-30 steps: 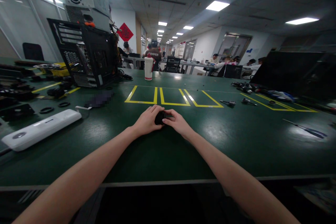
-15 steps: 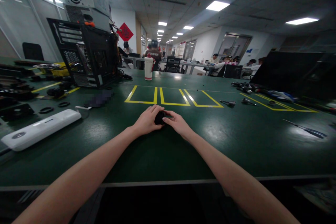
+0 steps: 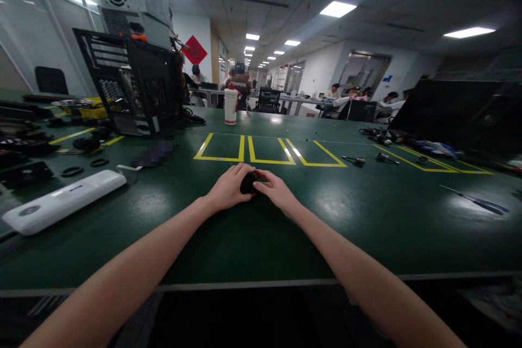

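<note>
Between my two hands is a small black rounded object (image 3: 247, 184), mostly covered, so its kind cannot be made out. My left hand (image 3: 230, 187) curls around its left side, thumb in front and fingers over the top. From the right, the thumb and fingertips of my right hand (image 3: 272, 187) close on its edge. Both hands are low over the green tabletop (image 3: 261, 244), just in front of the yellow tape outlines (image 3: 271, 162).
On the left are a white power strip (image 3: 67, 200), black rings (image 3: 72, 171) and an open computer case (image 3: 141, 84). A white cup (image 3: 230, 106) stands at the back. To the right lie a screwdriver (image 3: 475, 200), small black parts (image 3: 385, 158) and a dark monitor (image 3: 452, 109). People sit beyond.
</note>
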### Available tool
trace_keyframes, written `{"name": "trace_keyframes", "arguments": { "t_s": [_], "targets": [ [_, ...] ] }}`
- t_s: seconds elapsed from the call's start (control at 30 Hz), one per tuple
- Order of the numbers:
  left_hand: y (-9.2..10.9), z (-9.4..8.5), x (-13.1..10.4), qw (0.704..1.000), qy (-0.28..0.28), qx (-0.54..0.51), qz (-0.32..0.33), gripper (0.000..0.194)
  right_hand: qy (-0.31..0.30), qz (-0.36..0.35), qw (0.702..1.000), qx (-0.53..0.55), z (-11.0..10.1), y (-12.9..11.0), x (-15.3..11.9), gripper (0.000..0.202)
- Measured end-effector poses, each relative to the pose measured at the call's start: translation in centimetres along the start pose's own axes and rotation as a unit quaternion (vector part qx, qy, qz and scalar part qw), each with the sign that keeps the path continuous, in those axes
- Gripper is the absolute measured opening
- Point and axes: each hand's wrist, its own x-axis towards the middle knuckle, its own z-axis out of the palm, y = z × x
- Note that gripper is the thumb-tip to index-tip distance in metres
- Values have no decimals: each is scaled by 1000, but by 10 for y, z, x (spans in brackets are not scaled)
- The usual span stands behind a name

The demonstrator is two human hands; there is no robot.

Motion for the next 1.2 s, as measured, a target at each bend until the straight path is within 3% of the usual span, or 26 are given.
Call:
{"name": "trace_keyframes", "arguments": {
  "t_s": [0.37,0.57,0.9,1.2],
  "targets": [
    [1,0,0,1000,3,-9,-2,55,-6,-5,999,36,2,-3,-1,22],
    [2,-2,0,1000,-4,-6,-3,54,-8,20,999,23,0,-2,0,35],
    [-1,1,1,1000,5,-9,-2,55,-10,-4,1000,29,0,0,1,24],
    [-1,1,0,1000,-1,-1,-2,56,-32,27,999,30,-5,2,4,36]
  ]
}}
